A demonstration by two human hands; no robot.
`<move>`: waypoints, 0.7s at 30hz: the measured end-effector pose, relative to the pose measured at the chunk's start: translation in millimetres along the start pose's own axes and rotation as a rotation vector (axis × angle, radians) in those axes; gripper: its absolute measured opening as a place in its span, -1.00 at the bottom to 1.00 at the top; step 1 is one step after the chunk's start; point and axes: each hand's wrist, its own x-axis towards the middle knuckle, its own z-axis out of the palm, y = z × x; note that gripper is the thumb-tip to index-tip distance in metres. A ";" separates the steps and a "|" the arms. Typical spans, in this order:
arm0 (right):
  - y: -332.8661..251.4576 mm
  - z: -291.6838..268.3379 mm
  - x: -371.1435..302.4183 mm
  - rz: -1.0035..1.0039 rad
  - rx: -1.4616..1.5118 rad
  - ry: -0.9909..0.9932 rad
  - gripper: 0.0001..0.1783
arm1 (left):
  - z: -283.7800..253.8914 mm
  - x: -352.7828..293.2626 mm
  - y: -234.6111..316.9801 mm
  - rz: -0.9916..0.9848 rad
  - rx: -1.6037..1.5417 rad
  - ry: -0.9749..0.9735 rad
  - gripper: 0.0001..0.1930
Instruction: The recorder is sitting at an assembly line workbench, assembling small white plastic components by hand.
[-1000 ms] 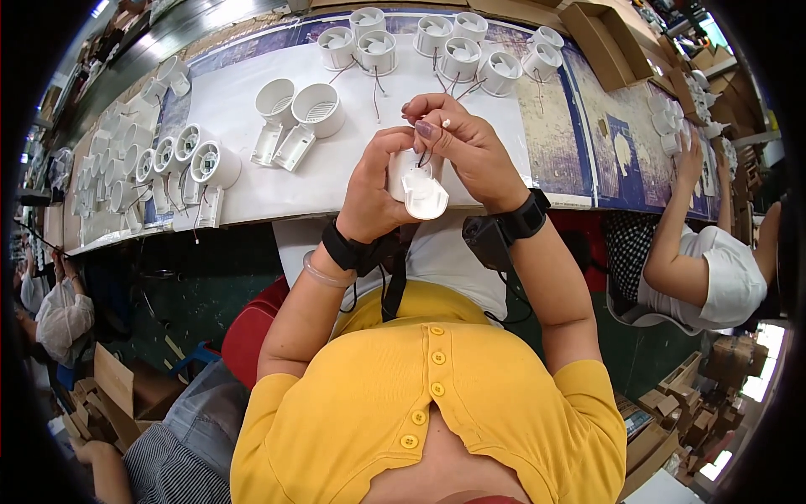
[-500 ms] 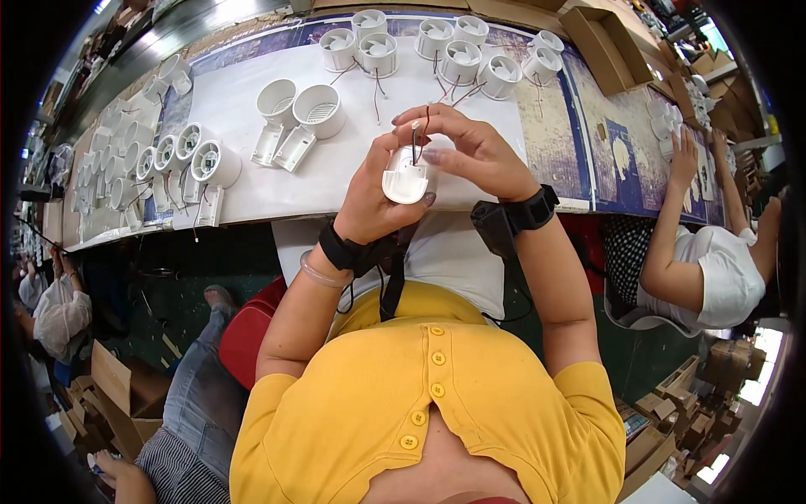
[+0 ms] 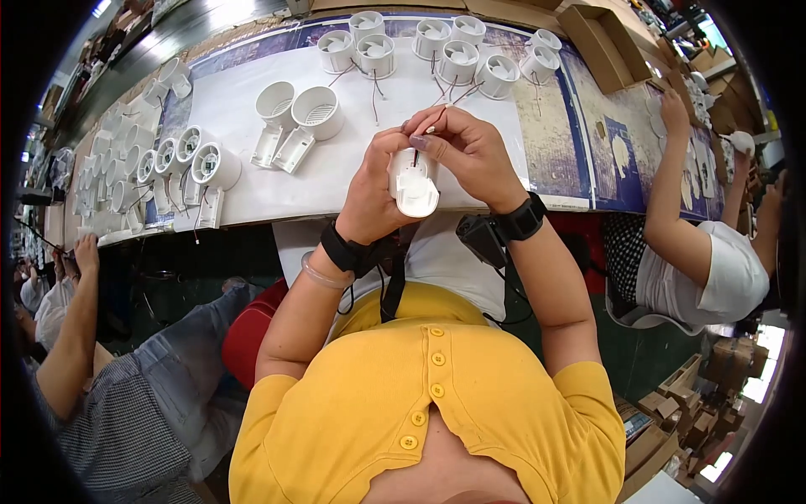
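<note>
A white plastic fan housing (image 3: 417, 191) with a rounded handle end is in front of me over the table's near edge. My left hand (image 3: 367, 186) is wrapped round its left side. Thin red and black wires (image 3: 416, 157) rise out of the housing. Thumb and fingers of my right hand (image 3: 480, 158) pinch these wires above it, beside a small white connector (image 3: 431, 130). The far part of the housing is hidden behind my fingers. Two empty white housings (image 3: 318, 112) with open handles lie just beyond my left hand.
White fan units (image 3: 375, 55) with trailing wires stand along the table's far side. More housings (image 3: 216, 165), some with circuit boards inside, crowd the left. An open cardboard box (image 3: 604, 50) sits at the far right. Co-workers' arms (image 3: 672, 181) reach in on the right; another person (image 3: 126, 403) is at left.
My right fingers have closed from a spread pose onto the wires. The housing has tipped, its rounded end now nearer me. At left a person has leaned in; at right a co-worker's hand has moved farther away.
</note>
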 end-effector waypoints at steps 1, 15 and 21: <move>0.3 -0.2 0.2 0.001 -0.001 -0.001 -0.97 | 0.1 0.2 -0.2 -0.001 -0.001 0.001 -0.29; 11.8 5.5 -9.1 -0.033 0.036 -0.023 -0.76 | -0.5 4.2 9.4 -0.119 -0.343 0.091 -0.30; 21.1 37.0 -17.2 -0.095 0.391 0.076 -0.72 | 11.9 9.0 17.2 -0.068 -0.450 0.145 -0.30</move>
